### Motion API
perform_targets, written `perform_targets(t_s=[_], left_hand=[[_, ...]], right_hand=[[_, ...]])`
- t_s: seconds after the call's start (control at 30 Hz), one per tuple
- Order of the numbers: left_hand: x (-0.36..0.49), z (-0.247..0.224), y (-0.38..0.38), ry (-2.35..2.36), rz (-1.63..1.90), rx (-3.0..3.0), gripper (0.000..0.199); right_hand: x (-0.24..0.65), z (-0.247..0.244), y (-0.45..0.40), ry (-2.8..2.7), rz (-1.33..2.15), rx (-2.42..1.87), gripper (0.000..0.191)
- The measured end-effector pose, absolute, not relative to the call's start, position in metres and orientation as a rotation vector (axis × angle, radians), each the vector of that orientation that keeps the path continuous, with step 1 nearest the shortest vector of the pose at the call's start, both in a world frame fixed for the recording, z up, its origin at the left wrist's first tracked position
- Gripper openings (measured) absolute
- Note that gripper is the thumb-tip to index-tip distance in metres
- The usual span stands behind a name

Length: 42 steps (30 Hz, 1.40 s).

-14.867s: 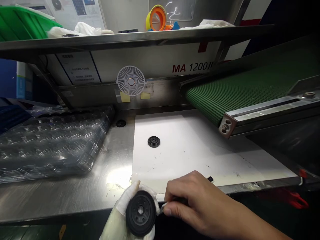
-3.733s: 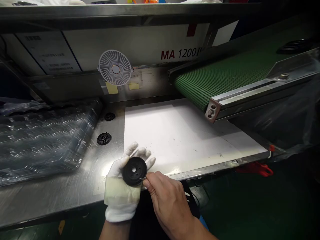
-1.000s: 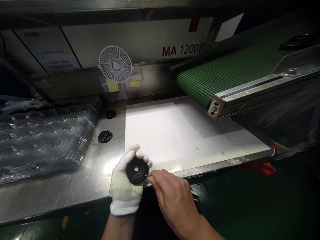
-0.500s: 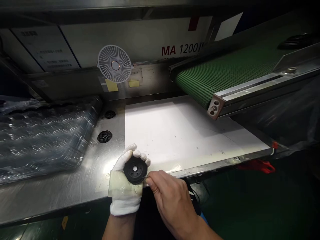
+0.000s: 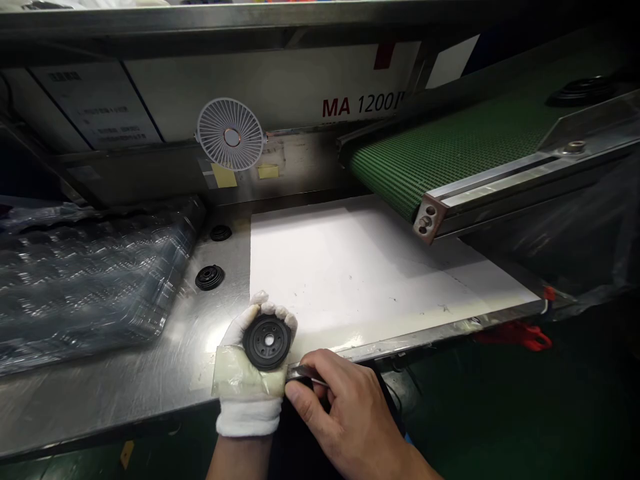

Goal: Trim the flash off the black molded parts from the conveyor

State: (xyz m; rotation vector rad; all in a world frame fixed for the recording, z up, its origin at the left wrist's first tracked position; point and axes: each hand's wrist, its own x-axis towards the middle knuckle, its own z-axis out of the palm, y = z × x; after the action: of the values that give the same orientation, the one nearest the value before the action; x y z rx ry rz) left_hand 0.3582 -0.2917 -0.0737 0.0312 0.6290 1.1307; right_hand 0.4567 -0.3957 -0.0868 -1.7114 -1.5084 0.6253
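My left hand, in a white glove with a clear yellowish wrap round the palm and wrist, curls about a black wheel-like disc. The disc has a light centre hole and a ring of small holes, and its face is turned up toward me. Just right of it, my bare right hand grips a narrow metal blade between thumb and fingers. The blade's tip lies near the disc's lower right edge; whether they touch I cannot tell. Two similar black discs, a nearer one and a farther one, lie on the metal table.
Clear plastic trays stand at left. A white sheet covers part of the table. The green conveyor belt overhangs at right, with black parts on it. A small white fan is at the back.
My right hand has shifted slightly down and turned, so more of the metal blade shows. The disc has tilted more face-up in my left hand. The view has moved a little.
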Motion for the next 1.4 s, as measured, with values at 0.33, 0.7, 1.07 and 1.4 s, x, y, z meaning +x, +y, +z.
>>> perform_targets(t_s=[0.33, 0.7, 1.07, 1.4], left_hand=[[0.371, -0.075, -0.306, 0.697, 1.284, 0.132, 0.015], [0.372, -0.057, -0.304, 0.727, 1.219, -0.086, 0.023], [0.37, -0.065, -0.306, 0.614, 1.146, -0.093, 0.026], [0.372, -0.063, -0.3, 0.693, 1.117, -0.187, 0.024]], right_hand=[[0.444, -0.098, -0.388, -1.127, 0.955, -1.495, 0.019], [0.472, -0.093, -0.392, -1.018, 0.932, -1.543, 0.019], [0.465, -0.095, -0.39, -1.459, 0.44, -1.685, 0.027], [0.459, -0.105, -0.396, -1.632, 0.27, -1.58, 0.023]])
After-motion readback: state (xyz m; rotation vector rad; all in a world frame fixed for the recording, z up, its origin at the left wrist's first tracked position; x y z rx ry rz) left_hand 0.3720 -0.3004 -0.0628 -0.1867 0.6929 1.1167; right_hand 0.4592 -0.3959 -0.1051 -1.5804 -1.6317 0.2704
